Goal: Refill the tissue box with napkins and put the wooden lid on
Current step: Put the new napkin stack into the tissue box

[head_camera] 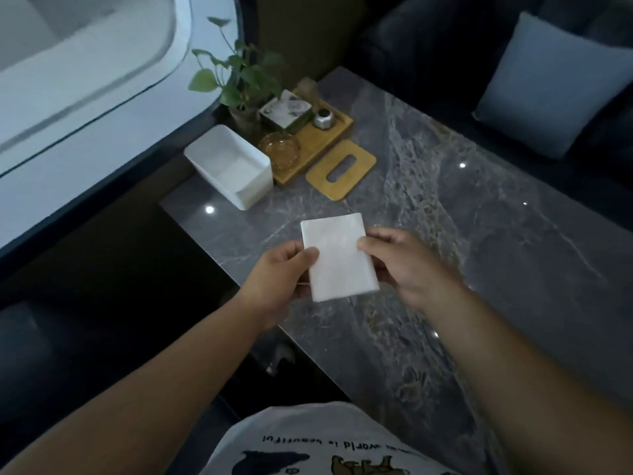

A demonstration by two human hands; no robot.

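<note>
While both hands hover above the marble table (pixel 479 234), the left hand (pixel 281 272) pinches the left edge of the white napkin stack (pixel 337 257), thumb on top. The right hand (pixel 407 265) grips the opposite edge, fingers curled beneath. Beyond the left hand sits the open white tissue box (pixel 229 166), some paper at its bottom; beyond the right hand, the wooden lid (pixel 340 169) lies flat beside a wooden tray (pixel 318 142).
</note>
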